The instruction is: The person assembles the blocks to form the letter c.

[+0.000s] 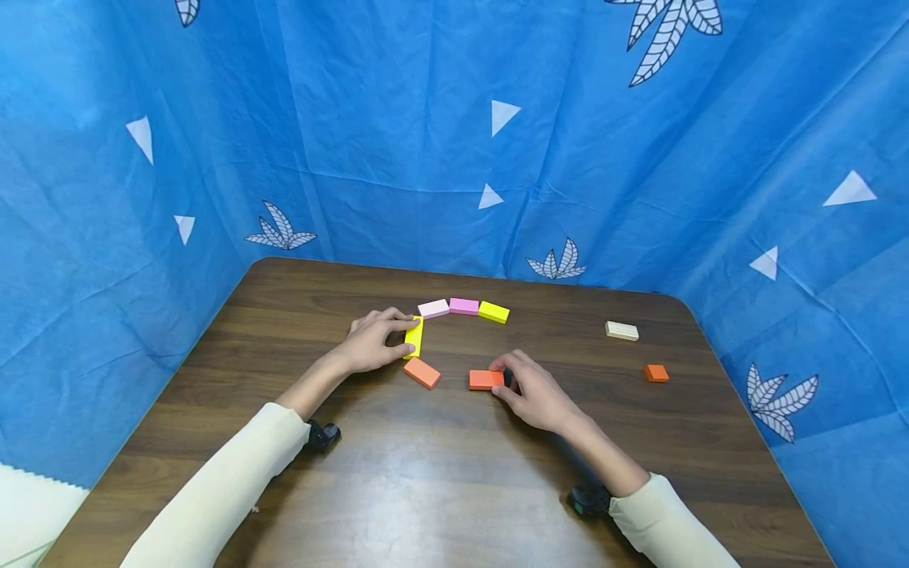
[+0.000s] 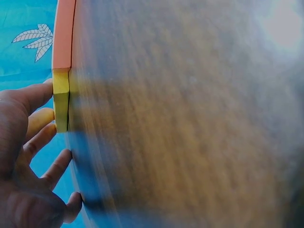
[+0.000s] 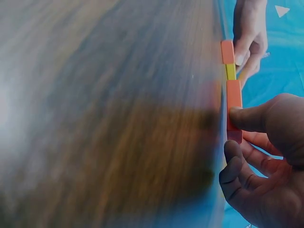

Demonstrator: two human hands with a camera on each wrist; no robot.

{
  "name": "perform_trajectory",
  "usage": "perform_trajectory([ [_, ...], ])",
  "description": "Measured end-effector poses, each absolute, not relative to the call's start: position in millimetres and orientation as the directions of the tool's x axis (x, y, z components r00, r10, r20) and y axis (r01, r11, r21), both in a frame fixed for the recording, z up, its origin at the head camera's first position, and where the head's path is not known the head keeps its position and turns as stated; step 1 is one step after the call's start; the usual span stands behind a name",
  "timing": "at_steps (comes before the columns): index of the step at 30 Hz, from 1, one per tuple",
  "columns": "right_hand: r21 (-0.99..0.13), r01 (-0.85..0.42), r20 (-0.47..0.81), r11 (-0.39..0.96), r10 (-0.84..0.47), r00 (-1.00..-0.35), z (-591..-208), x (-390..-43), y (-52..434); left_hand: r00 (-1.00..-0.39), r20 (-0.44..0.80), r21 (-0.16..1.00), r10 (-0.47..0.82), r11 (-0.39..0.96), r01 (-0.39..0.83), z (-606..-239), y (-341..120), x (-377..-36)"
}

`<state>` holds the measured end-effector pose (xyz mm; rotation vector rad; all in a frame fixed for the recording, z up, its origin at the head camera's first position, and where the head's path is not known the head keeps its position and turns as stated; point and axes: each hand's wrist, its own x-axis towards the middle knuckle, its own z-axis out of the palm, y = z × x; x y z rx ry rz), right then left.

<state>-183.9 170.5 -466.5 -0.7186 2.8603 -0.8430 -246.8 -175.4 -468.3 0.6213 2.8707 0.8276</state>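
On the table, unmarked blocks: left hand holds yellow block.

Six blocks curve in an arc at frame centre on the table. Two loose blocks lie to its right, nearer the right edge.
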Motion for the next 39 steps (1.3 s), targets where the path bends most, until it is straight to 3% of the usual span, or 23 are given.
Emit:
perform_trajectory([
  [39,-0.502,-0.470,0.048,0.726,-0.519,-0.854,-467,-183,129,-0.912,0.026,0.525,0.410,0.771,0.361,-470,-175,-249],
])
